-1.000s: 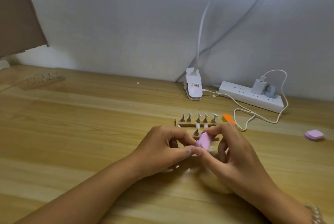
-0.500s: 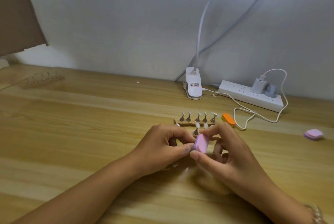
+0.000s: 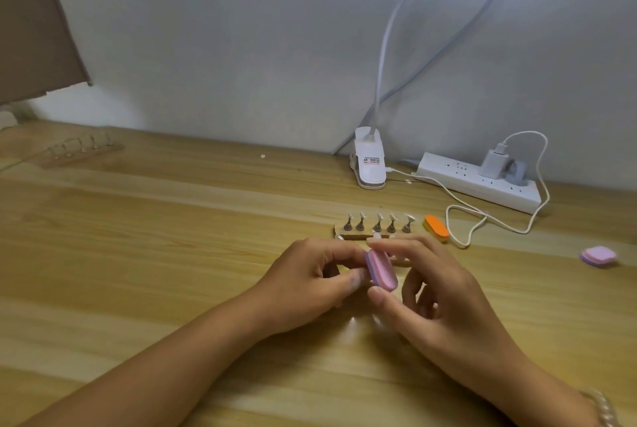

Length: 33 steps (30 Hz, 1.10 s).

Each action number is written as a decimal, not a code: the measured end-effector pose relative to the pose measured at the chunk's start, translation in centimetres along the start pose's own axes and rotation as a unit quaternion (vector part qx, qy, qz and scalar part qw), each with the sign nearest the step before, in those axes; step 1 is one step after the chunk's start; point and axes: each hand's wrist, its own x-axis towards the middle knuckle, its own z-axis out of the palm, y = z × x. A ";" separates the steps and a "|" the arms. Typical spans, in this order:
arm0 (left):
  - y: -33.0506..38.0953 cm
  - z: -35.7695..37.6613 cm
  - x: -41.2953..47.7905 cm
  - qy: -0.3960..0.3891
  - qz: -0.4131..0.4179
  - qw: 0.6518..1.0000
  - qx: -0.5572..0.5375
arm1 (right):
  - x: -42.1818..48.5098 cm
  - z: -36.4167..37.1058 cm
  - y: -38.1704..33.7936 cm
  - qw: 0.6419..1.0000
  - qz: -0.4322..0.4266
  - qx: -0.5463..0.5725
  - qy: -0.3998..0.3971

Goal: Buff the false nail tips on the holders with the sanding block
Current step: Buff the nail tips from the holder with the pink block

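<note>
Centrally, pink sanding block (image 3: 381,270), lamp label (image 3: 370,160) illegible

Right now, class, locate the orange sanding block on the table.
In the head view the orange sanding block lies right of centre, just right of the nail tip rack, beyond the right hand.

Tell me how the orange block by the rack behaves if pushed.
The orange block looks like layered foam, so probably light and slightly squashy. It lies flat and is oblong, so it should slide, not roll. Pushed right, it could snag the white cable loop nearby.
</note>
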 end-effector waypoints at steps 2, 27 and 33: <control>0.0 0.0 0.0 -0.004 -0.001 1.000 0.008 | 0.1 -0.1 0.2 1.000 0.018 -0.009 0.010; -0.1 0.0 -0.1 0.020 -0.007 1.000 -0.021 | -0.2 -0.3 -0.1 0.999 0.017 -0.032 -0.005; 0.0 0.0 0.0 -0.008 0.001 1.000 -0.010 | 0.1 -0.3 0.1 0.999 0.037 -0.022 0.027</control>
